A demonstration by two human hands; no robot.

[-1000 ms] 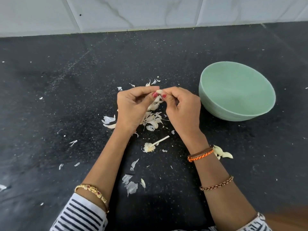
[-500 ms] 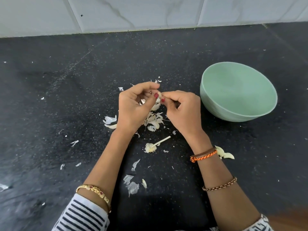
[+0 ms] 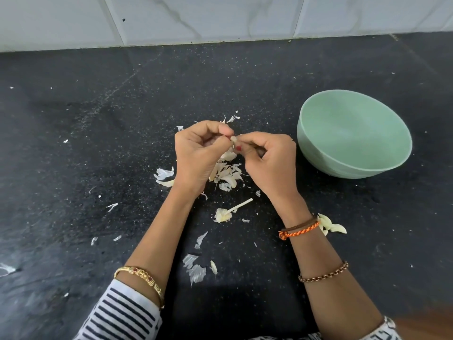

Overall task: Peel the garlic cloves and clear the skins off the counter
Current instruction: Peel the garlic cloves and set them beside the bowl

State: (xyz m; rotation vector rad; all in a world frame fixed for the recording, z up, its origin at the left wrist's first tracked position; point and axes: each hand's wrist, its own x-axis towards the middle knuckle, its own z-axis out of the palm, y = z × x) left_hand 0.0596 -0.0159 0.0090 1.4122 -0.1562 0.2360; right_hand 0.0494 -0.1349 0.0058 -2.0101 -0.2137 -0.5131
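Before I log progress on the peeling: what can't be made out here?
Head view only:
- garlic clove: mostly covered by both hands' fingertips; how much skin remains is unclear.
- green bowl: near wall hides its bottom; contents unknown.
- skins: partly under left hand and right hand.

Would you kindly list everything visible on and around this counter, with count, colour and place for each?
Garlic clove: one, pale, pinched between the fingertips of both hands.
Garlic skins: many, off-white, piled under the hands and scattered over the near counter.
Garlic stem: one, cream, with its root base, near the skin pile.
Bowl: one, mint green, right of the hands; no contents visible.
Counter: one, black, speckled.
Wall tiles: white, marbled, behind the counter.
Bangle: one, gold, left wrist.
Bracelets: brown and orange bands at the right wrist, a chain further up.
Left hand: holds the clove.
Right hand: holds the clove.
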